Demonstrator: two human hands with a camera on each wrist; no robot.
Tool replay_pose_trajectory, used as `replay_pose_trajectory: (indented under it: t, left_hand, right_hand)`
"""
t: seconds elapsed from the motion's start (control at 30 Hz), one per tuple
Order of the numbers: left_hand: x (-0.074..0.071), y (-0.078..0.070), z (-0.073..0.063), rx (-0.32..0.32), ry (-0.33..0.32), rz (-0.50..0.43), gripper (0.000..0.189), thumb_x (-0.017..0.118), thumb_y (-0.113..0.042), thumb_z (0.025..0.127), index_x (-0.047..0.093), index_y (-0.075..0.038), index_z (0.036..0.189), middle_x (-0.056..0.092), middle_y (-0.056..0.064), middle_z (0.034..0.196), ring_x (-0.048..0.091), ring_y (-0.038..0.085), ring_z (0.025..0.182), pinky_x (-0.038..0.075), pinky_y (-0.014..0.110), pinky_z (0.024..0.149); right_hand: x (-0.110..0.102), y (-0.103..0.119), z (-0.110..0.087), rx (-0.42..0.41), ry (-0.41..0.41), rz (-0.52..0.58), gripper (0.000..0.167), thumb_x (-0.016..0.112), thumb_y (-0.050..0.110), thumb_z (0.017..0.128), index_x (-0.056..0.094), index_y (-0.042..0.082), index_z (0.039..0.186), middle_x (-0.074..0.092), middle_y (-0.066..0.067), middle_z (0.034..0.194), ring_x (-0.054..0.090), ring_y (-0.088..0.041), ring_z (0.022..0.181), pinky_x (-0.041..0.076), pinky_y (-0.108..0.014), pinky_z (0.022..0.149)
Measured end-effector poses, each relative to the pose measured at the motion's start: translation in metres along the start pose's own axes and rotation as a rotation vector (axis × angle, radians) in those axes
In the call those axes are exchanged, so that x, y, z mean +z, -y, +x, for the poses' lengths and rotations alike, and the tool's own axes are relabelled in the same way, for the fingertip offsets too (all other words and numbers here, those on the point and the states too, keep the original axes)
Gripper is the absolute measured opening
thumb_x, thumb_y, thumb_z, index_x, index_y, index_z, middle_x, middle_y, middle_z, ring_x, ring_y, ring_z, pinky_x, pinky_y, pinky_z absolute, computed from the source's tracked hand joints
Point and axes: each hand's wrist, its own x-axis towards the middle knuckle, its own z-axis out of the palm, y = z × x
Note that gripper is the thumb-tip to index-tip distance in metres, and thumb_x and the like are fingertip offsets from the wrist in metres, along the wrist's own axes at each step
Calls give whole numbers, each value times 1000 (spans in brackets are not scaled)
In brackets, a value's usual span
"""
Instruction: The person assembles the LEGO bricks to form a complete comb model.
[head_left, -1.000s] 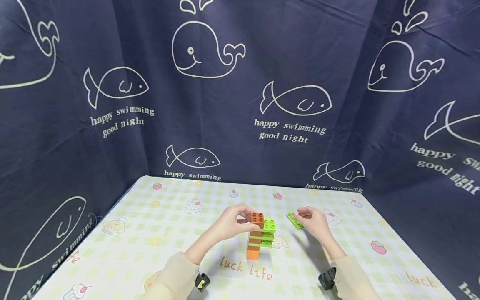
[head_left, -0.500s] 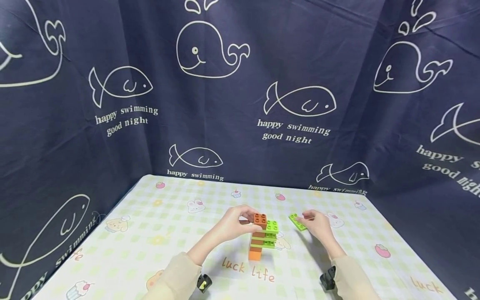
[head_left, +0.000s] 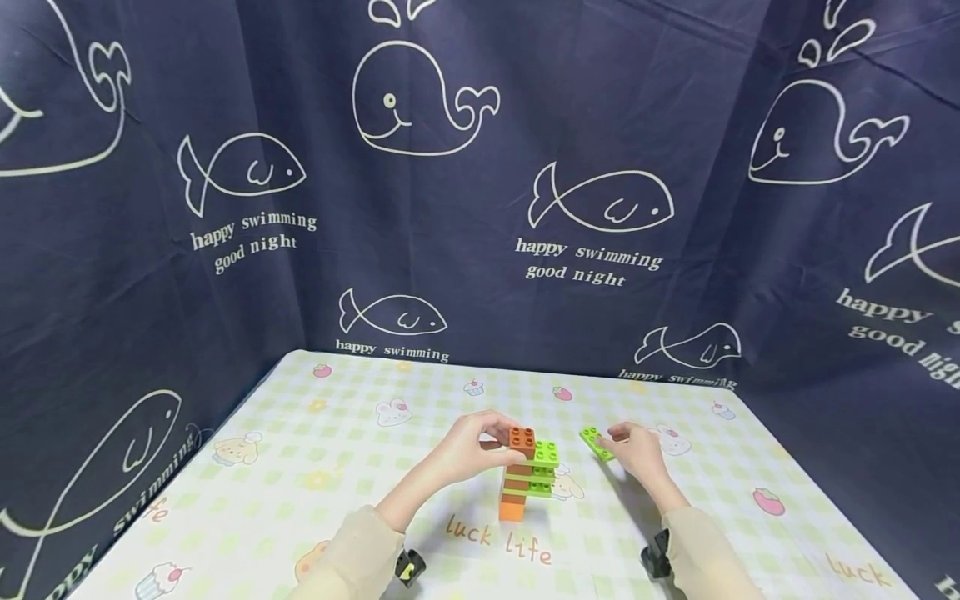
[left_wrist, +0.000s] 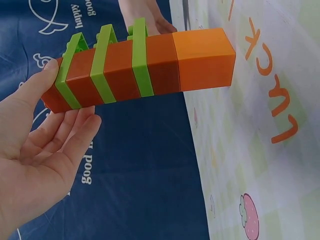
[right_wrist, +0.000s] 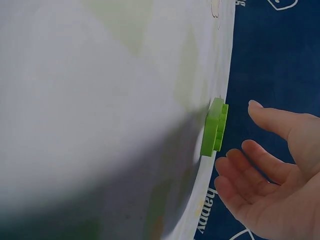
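Note:
A tower of toy building bricks (head_left: pixel 514 485) stands upright on the table. Its base is an orange brick (left_wrist: pixel 207 60); above that, reddish-brown bricks (left_wrist: pixel 122 70) alternate with green plates (left_wrist: pixel 102 75) that jut out to the right in the head view. At the top, my left hand (head_left: pixel 468 446) pinches the uppermost brown brick (head_left: pixel 522 438) between thumb and fingers. A loose green plate (right_wrist: pixel 214 127) lies flat on the table to the tower's right. Close over it hovers my right hand (right_wrist: pixel 275 175), fingers loosely bent and apart from it in the right wrist view.
The table (head_left: pixel 360 533) wears a pale checked cloth with cartoon prints. Dark blue curtains (head_left: pixel 465 233) with white fish and whale drawings rise behind it and at both sides.
The head view has shifted slightly, so everything sits a little further right in it. The tower, the loose plate and both hands have hardly moved.

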Motion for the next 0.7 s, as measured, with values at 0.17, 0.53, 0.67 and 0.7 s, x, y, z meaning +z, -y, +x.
replay_pose_trajectory:
  t: [0.17, 0.53, 0.67, 0.7]
  left_hand:
    - [0, 0, -1, 6, -2, 2, 29, 76, -20, 78, 67, -10, 104, 67, 0, 90, 63, 16, 85, 56, 31, 83]
    - [0, 0, 0, 4, -1, 20, 30, 76, -21, 79, 67, -10, 105, 67, -1, 91, 63, 12, 85, 56, 24, 81]
    - [0, 1, 0, 6, 2, 19, 29, 76, -21, 79, 67, -10, 105, 67, -1, 91, 62, 12, 85, 56, 25, 81]
    - [0, 1, 0, 7, 2, 15, 30, 76, -21, 79, 67, -10, 105, 67, -1, 91, 63, 13, 85, 56, 26, 81]
  right_hand:
    - [2, -1, 0, -2, 2, -28, 38, 69, 18, 80, 62, -10, 104, 66, -26, 98, 62, -37, 87, 49, -50, 82]
    - [2, 1, 0, -5, 68, -38, 27, 72, 8, 75, 65, -9, 95, 67, -23, 90, 62, -34, 84, 49, -49, 81]
    - [2, 0, 1, 12, 90, -36, 24, 72, 6, 74, 66, -9, 91, 68, -20, 86, 62, -31, 81, 49, -48, 79]
    - [2, -1, 1, 16, 95, -36, 23, 72, 5, 74, 66, -9, 90, 68, -20, 85, 62, -30, 80, 50, -48, 79]
